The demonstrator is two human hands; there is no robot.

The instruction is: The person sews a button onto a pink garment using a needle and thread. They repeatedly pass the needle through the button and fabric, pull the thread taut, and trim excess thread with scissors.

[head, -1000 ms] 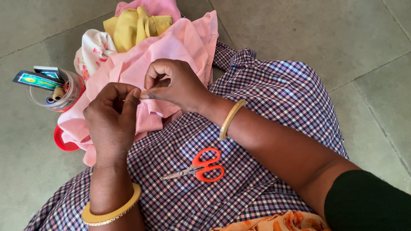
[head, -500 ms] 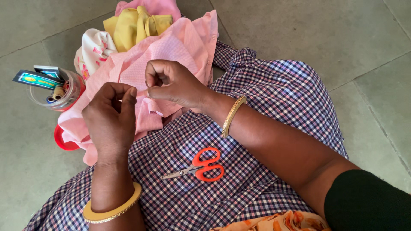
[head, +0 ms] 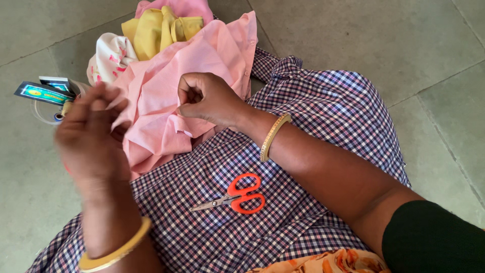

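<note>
A small flat packet (head: 36, 93) lies at about nine o'clock, on the rim of a clear round container (head: 46, 114): a dark blue rectangle with a green and yellow panel. A second dark packet (head: 54, 82) sits just behind it.

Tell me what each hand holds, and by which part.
The right hand pinches the pink cotton garment at a fold near its middle. The blurred left hand is raised beside it; what it holds cannot be told.

A single head-worn camera looks steeply down from close range at the person's lap and the floor beyond.
</note>
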